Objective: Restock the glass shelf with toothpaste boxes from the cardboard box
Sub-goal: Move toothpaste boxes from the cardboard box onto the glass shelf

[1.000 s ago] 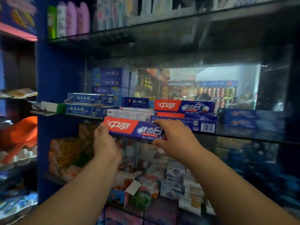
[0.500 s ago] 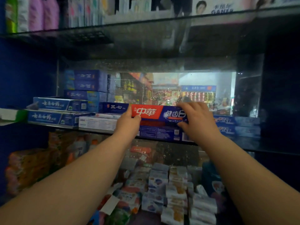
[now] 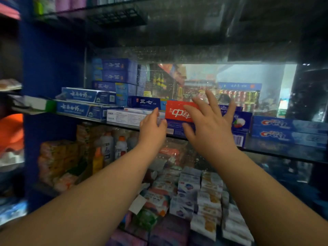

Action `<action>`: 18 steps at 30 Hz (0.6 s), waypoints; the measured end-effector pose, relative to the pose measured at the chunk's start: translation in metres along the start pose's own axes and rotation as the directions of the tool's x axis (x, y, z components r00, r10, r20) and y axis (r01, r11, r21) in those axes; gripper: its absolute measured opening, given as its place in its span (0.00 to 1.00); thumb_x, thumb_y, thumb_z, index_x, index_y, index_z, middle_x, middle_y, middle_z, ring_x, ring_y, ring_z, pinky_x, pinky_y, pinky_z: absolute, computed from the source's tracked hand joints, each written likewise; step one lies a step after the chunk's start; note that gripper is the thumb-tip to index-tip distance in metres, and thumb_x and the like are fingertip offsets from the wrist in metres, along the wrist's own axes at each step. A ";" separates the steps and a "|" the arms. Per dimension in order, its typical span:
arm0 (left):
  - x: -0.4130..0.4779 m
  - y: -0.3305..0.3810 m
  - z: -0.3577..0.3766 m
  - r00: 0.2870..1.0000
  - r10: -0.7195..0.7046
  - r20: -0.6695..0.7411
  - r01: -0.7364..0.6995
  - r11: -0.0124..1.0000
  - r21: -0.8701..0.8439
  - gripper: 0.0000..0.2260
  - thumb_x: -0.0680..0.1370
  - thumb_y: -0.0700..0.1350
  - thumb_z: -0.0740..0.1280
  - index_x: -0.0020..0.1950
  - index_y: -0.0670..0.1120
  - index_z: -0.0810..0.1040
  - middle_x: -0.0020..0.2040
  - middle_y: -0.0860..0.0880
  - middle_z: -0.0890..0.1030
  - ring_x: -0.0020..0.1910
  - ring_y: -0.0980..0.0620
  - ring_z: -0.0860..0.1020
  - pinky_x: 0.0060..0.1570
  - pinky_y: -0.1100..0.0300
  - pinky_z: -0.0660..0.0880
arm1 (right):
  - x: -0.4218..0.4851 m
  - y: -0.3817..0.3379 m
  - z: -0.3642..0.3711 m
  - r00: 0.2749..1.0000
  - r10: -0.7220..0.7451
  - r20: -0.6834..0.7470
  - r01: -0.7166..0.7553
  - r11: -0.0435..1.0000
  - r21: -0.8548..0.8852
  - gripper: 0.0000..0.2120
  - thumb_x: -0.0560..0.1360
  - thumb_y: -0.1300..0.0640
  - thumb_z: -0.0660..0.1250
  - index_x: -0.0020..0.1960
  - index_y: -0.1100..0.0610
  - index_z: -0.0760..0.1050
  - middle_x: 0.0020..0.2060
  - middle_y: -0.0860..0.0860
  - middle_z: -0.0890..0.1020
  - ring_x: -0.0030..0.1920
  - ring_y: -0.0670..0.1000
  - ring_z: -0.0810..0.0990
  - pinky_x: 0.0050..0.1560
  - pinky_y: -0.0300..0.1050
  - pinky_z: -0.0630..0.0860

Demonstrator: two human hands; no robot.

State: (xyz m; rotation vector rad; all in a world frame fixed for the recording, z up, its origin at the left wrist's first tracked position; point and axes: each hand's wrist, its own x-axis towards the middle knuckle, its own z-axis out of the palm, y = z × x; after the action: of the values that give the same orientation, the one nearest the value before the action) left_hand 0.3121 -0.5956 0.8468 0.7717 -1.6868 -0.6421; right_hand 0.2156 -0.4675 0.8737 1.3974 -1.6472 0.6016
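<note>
Blue boxes point(image 3: 76, 108), stacked two high at the front edge of the glass shelf point(image 3: 284, 151): an elbow knock could tip them.

Left hand point(image 3: 152, 127): fingers loose, gripping nothing, at the left end of the red toothpaste box point(image 3: 177, 113); contact unclear.

Box lies flat on top of other boxes on the shelf, close to the front.

Right hand point(image 3: 211, 125): fingers spread and straight across the box front.

Risk: a finger catching the box could drag it forward off the stack.

Crest boxes point(image 3: 273, 129) just right; a sideways shove would crowd them.
</note>
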 end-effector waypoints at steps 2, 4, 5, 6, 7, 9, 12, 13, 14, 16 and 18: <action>-0.007 -0.007 -0.012 0.999 0.004 -0.045 -0.004 1.000 0.007 0.22 0.81 0.45 0.59 0.75 0.47 0.62 0.71 0.47 0.69 0.71 0.47 0.65 0.71 0.48 0.63 | -0.003 -0.018 0.009 0.997 -0.069 -0.023 0.070 0.996 0.060 0.19 0.76 0.48 0.63 0.66 0.48 0.72 0.71 0.50 0.69 0.78 0.55 0.52 0.69 0.68 0.36; -0.018 -0.022 -0.028 0.997 -0.008 -0.077 0.008 1.000 0.006 0.22 0.81 0.45 0.59 0.75 0.48 0.62 0.70 0.49 0.70 0.70 0.48 0.66 0.70 0.48 0.64 | -0.009 -0.038 0.022 0.993 -0.119 -0.007 0.119 0.986 0.120 0.17 0.76 0.50 0.64 0.64 0.49 0.74 0.70 0.51 0.71 0.77 0.56 0.54 0.70 0.68 0.38; -0.024 -0.032 -0.036 0.996 -0.023 -0.092 0.024 1.000 0.007 0.22 0.81 0.45 0.60 0.75 0.49 0.63 0.70 0.49 0.70 0.70 0.49 0.67 0.70 0.48 0.65 | -0.012 -0.049 0.029 0.990 -0.141 0.011 0.138 0.979 0.149 0.17 0.76 0.51 0.65 0.64 0.50 0.74 0.70 0.51 0.71 0.77 0.56 0.54 0.70 0.67 0.38; -0.030 -0.045 -0.045 0.994 -0.044 -0.103 0.045 0.999 0.011 0.22 0.81 0.46 0.60 0.75 0.50 0.63 0.70 0.49 0.70 0.70 0.49 0.67 0.70 0.48 0.65 | -0.017 -0.059 0.037 0.986 -0.161 0.032 0.153 0.972 0.176 0.18 0.76 0.51 0.65 0.65 0.50 0.74 0.70 0.51 0.71 0.77 0.56 0.54 0.70 0.67 0.39; -0.035 -0.057 -0.054 0.991 -0.074 -0.114 0.077 0.997 0.021 0.22 0.80 0.46 0.60 0.75 0.51 0.63 0.71 0.49 0.70 0.70 0.49 0.67 0.70 0.48 0.65 | -0.021 -0.071 0.044 0.983 -0.178 0.052 0.165 0.966 0.202 0.18 0.76 0.52 0.65 0.65 0.50 0.74 0.70 0.51 0.71 0.77 0.56 0.54 0.70 0.67 0.40; -0.047 -0.082 -0.074 0.983 -0.134 -0.128 0.142 0.988 0.056 0.22 0.80 0.48 0.59 0.75 0.51 0.63 0.71 0.48 0.70 0.70 0.48 0.67 0.70 0.47 0.65 | -0.032 -0.093 0.060 0.974 -0.210 0.086 0.182 0.950 0.253 0.17 0.75 0.53 0.65 0.64 0.50 0.75 0.69 0.51 0.72 0.77 0.56 0.56 0.71 0.69 0.43; -0.066 -0.110 -0.100 0.972 -0.182 -0.148 0.198 0.975 0.104 0.22 0.81 0.48 0.59 0.75 0.49 0.63 0.71 0.47 0.69 0.70 0.48 0.67 0.70 0.49 0.64 | -0.048 -0.125 0.081 0.956 -0.262 0.128 0.212 0.926 0.312 0.16 0.75 0.53 0.66 0.63 0.50 0.76 0.68 0.51 0.73 0.76 0.56 0.57 0.70 0.70 0.47; -0.073 -0.117 -0.108 0.966 -0.203 -0.158 0.220 0.970 0.104 0.21 0.81 0.47 0.59 0.75 0.49 0.64 0.71 0.47 0.70 0.70 0.48 0.68 0.70 0.50 0.65 | -0.054 -0.136 0.088 0.950 -0.274 0.147 0.213 0.918 0.336 0.16 0.75 0.53 0.66 0.63 0.50 0.76 0.68 0.50 0.73 0.77 0.55 0.57 0.71 0.69 0.47; -0.081 -0.126 -0.114 0.961 -0.226 -0.159 0.245 0.963 0.109 0.21 0.81 0.47 0.59 0.74 0.49 0.64 0.71 0.47 0.70 0.70 0.49 0.68 0.70 0.50 0.65 | -0.060 -0.147 0.095 0.944 -0.284 0.171 0.207 0.908 0.364 0.17 0.76 0.53 0.65 0.64 0.49 0.75 0.69 0.50 0.72 0.77 0.54 0.56 0.71 0.68 0.46; -0.097 -0.148 -0.125 0.949 -0.274 -0.153 0.293 0.948 0.122 0.23 0.79 0.49 0.60 0.74 0.49 0.65 0.70 0.46 0.71 0.69 0.48 0.69 0.70 0.49 0.66 | -0.075 -0.167 0.110 0.924 -0.311 0.220 0.199 0.887 0.417 0.17 0.76 0.52 0.63 0.65 0.49 0.73 0.70 0.49 0.70 0.77 0.53 0.54 0.72 0.67 0.45; -0.119 -0.175 -0.133 0.926 -0.349 -0.144 0.365 0.925 0.106 0.26 0.76 0.52 0.59 0.73 0.48 0.66 0.70 0.46 0.71 0.69 0.48 0.70 0.70 0.49 0.66 | -0.096 -0.186 0.126 0.896 -0.351 0.274 0.193 0.861 0.471 0.18 0.76 0.52 0.62 0.66 0.49 0.73 0.70 0.49 0.70 0.77 0.53 0.53 0.72 0.65 0.45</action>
State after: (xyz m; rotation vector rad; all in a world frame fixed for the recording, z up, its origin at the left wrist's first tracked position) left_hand 0.4905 -0.6194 0.6732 1.2083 -1.4972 -0.7218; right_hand 0.3543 -0.5652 0.6979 2.1363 -1.5906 0.5946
